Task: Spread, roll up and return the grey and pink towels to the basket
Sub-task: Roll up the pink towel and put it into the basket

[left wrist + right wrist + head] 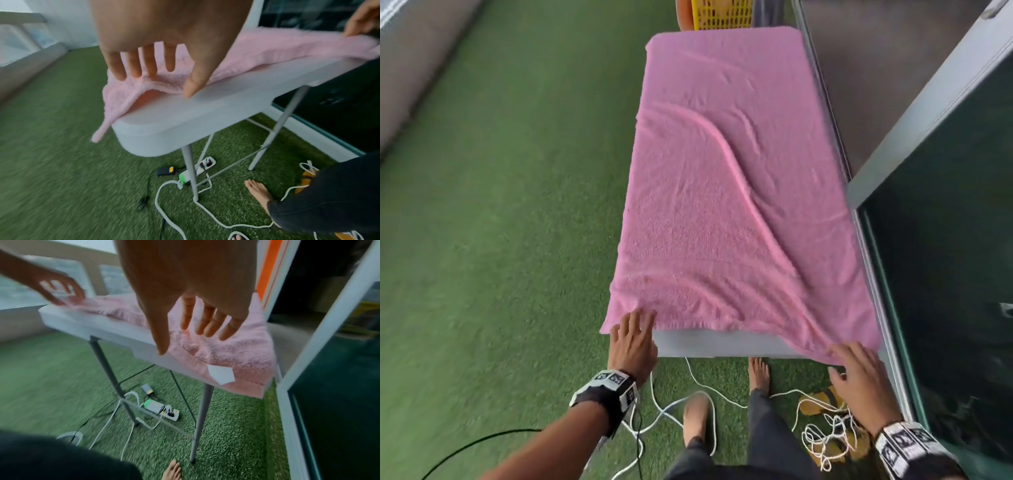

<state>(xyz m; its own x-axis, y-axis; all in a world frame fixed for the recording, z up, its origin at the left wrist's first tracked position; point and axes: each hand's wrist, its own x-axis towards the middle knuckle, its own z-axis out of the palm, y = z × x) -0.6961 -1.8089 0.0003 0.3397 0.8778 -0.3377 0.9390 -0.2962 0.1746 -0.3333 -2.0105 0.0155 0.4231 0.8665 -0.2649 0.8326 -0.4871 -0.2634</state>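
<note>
The pink towel lies spread lengthwise over the narrow white table, wrinkled, with a long diagonal crease. My left hand hovers with straight fingers over the towel's near left corner, which hangs off the table's side. My right hand is open over the near right corner, where a white label shows. Neither hand grips the cloth. A yellow slotted basket stands beyond the table's far end. No grey towel is in view.
A glass door with a grey frame runs close along the table's right side. Under the table lie a power strip, white cables and a black cable on green artificial turf. My bare feet stand by the near edge.
</note>
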